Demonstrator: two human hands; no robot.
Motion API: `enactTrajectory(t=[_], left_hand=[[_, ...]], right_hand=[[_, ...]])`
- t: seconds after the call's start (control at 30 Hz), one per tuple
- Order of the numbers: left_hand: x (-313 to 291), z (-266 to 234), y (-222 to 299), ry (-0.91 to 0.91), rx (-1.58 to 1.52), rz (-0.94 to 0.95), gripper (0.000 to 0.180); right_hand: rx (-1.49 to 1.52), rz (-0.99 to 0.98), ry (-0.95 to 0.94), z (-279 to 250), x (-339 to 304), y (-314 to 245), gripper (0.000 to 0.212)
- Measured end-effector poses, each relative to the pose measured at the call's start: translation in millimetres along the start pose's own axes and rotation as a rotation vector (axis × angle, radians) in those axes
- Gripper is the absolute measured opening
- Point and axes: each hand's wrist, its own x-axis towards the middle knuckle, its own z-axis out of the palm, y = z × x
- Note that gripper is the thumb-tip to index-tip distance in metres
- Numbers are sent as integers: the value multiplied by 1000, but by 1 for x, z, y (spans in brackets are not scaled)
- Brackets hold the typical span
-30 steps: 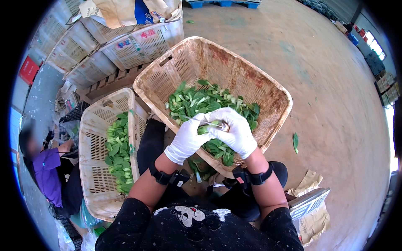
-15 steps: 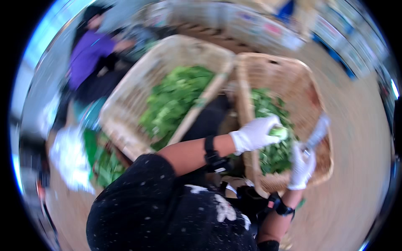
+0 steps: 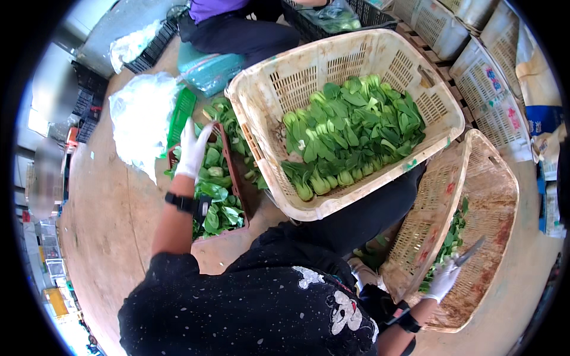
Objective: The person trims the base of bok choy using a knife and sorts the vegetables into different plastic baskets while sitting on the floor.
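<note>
Left hand (image 3: 192, 151): white glove, fingers spread, thumb clear of the rest, held over the far end of a dark red crate (image 3: 236, 188). Nothing visible in its grip; can't tell if the fingertips touch the leaves below.

Loose greens (image 3: 217, 207) fill that crate, under and nearer than the left hand. Small green crate (image 3: 181, 114) just beyond the same hand, white plastic bag (image 3: 142, 121) to its left.

Right hand (image 3: 444, 280): also gloved, closed round the handle of a knife (image 3: 472, 251), blade pointing away and to the right. It's over the near part of a brown-stained crate (image 3: 491, 237); leafy greens (image 3: 454, 236) lie in there, just beyond and left of the hand.

Between the hands, farther out: big pale crate (image 3: 338, 207) with bok choy (image 3: 350, 127), near row laid with white stalk ends toward the wearer. Co-worker's dark-trousered leg (image 3: 249, 43) past it, upper left.
</note>
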Motion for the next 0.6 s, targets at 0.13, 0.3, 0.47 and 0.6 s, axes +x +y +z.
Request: enactTrajectory(t=[0.13, 0.3, 0.47, 0.6], left_hand=[[49, 94, 178, -885, -712, -64, 39], [-7, 315, 156, -1893, 25, 224, 35], [-125, 348, 108, -1430, 916, 1106, 50], [-126, 341, 104, -1291, 949, 1302, 45]], right_hand=[[-417, -294, 115, 17, -13, 45, 38], [-458, -23, 210, 39, -31, 10, 42], [-419, -92, 220, 41, -39, 5, 33], [-476, -77, 209, 48, -36, -4, 34]])
